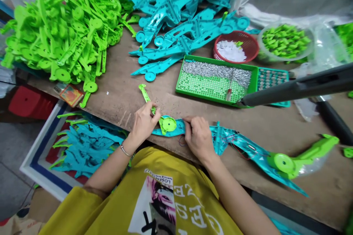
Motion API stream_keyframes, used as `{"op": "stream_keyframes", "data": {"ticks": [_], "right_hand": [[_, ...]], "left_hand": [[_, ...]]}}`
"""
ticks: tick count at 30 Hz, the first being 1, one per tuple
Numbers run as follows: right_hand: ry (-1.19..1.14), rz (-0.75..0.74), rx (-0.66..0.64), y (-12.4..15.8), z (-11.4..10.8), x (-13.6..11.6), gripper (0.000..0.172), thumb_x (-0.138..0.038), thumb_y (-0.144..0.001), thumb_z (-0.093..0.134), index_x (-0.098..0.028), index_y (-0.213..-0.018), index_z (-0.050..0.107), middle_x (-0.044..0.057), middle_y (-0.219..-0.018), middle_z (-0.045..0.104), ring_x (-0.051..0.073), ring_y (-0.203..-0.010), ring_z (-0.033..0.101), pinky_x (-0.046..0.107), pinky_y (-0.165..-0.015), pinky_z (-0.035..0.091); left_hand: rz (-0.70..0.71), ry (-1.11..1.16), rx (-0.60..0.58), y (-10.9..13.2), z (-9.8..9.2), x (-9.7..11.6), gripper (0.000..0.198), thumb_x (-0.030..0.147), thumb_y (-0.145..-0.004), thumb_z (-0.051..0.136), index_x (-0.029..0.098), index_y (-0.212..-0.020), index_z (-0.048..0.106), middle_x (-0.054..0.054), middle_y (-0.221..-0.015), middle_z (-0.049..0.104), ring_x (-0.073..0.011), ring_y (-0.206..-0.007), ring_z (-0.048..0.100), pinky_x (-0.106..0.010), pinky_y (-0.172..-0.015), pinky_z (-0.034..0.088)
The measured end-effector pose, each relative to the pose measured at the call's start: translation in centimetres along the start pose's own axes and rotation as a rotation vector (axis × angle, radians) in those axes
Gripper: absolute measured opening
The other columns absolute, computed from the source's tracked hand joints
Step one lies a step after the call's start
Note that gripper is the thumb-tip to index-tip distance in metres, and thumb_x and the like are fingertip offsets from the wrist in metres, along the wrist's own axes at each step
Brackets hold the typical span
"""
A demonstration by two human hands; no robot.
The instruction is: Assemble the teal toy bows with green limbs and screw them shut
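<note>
A long turquoise plastic piece (pixel 255 150) lies along the table's front edge, with thin wires and small metal parts in its hollow side. A green plastic arm (pixel 168 124) with a round disc sits on its left end. My left hand (pixel 145 119) is closed round the narrow shank of this arm, whose hooked tip points away from me. My right hand (pixel 200 136) grips the turquoise piece just right of the disc, thumb and bent fingers on its edge. A second green arm (pixel 285 163) with a disc sits at the right end.
Piles of green parts (pixel 55 40) and turquoise parts (pixel 179 7) lie behind. A green basket (pixel 204 88) holds small silvery screws and a screwdriver (pixel 229 90). Nearby stand a red basket (pixel 252 53), a clear tub (pixel 310 44) and a teal tray (pixel 286 102). A dark bar (pixel 298 86) crosses from the right.
</note>
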State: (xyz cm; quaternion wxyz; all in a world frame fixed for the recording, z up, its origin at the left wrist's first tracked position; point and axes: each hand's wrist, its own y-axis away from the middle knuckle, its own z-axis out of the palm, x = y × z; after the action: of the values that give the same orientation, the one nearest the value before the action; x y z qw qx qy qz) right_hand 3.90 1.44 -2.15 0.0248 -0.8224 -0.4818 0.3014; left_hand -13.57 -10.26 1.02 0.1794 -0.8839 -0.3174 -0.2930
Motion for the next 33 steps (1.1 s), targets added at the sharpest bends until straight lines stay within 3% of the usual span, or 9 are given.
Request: {"op": "stream_keyframes", "data": {"ticks": [8, 14, 21, 25, 28, 31, 33], "right_hand": [[-0.008, -0.008, -0.011, 0.0, -0.1, 0.1, 0.014, -0.017, -0.097, 0.045, -0.019, -0.092, 0.057, 0.008, -0.085, 0.066, 0.023, -0.082, 0.056, 0.036, -0.072, 0.040], [-0.019, -0.005, -0.021, 0.3, -0.2, 0.3, 0.012, -0.017, -0.097, 0.046, -0.019, -0.093, 0.058, 0.008, -0.086, 0.067, 0.022, -0.084, 0.057, 0.035, -0.072, 0.039], [0.012, -0.003, -0.016, 0.6, -0.4, 0.2, 0.014, -0.018, -0.097, 0.046, -0.019, -0.093, 0.059, 0.008, -0.087, 0.068, 0.023, -0.084, 0.058, 0.035, -0.071, 0.039], [0.008, -0.005, -0.021, 0.6, -0.4, 0.2, 0.015, -0.017, -0.097, 0.046, -0.018, -0.093, 0.060, 0.010, -0.087, 0.069, 0.023, -0.084, 0.058, 0.036, -0.072, 0.040], [-0.018, 0.002, -0.025, 0.4, -0.8, 0.1, 0.014, -0.018, -0.096, 0.048, -0.018, -0.092, 0.061, 0.009, -0.088, 0.070, 0.023, -0.083, 0.060, 0.036, -0.072, 0.042], [-0.074, -0.008, 0.005, -0.3, -1.8, -0.2, 0.010, -0.017, -0.095, 0.052, -0.018, -0.093, 0.061, 0.009, -0.094, 0.073, 0.022, -0.087, 0.064, 0.035, -0.075, 0.045], [-0.093, -0.013, 0.030, -0.8, -2.6, -0.7, 0.009, -0.017, -0.094, 0.054, -0.019, -0.092, 0.062, 0.009, -0.096, 0.073, 0.022, -0.091, 0.066, 0.035, -0.078, 0.046]], "left_hand": [[-0.083, -0.058, 0.069, -0.6, 0.1, 0.0, 0.009, 0.024, -0.090, 0.057, 0.019, -0.094, 0.062, 0.000, -0.073, 0.064, -0.0147, -0.065, 0.060, -0.026, -0.067, 0.042], [-0.063, -0.097, -0.019, -0.4, -0.2, 0.1, 0.011, 0.025, -0.090, 0.057, 0.019, -0.098, 0.063, -0.001, -0.077, 0.067, -0.0145, -0.064, 0.060, -0.025, -0.065, 0.040], [-0.142, -0.335, -0.020, 1.1, 0.8, 0.6, 0.017, 0.031, -0.092, 0.055, 0.021, -0.101, 0.065, -0.004, -0.078, 0.071, -0.0209, -0.073, 0.067, -0.028, -0.061, 0.037], [-0.161, -0.435, -0.083, 1.3, 0.9, 0.6, 0.025, 0.037, -0.096, 0.050, 0.020, -0.105, 0.065, -0.007, -0.078, 0.072, -0.0229, -0.069, 0.068, -0.028, -0.058, 0.035], [-0.101, -0.316, -0.166, 1.1, -0.2, 0.0, 0.027, 0.039, -0.098, 0.047, 0.019, -0.106, 0.064, -0.007, -0.078, 0.072, -0.0212, -0.069, 0.068, -0.027, -0.060, 0.037], [-0.069, -0.043, -0.246, 1.1, -1.8, -0.9, 0.028, 0.035, -0.101, 0.041, 0.019, -0.104, 0.064, -0.001, -0.068, 0.066, -0.0161, -0.064, 0.065, -0.025, -0.063, 0.042], [-0.069, 0.115, -0.214, 1.2, -2.6, -1.4, 0.027, 0.033, -0.101, 0.041, 0.018, -0.109, 0.063, 0.003, -0.063, 0.061, -0.0128, -0.059, 0.061, -0.023, -0.063, 0.043]]}}
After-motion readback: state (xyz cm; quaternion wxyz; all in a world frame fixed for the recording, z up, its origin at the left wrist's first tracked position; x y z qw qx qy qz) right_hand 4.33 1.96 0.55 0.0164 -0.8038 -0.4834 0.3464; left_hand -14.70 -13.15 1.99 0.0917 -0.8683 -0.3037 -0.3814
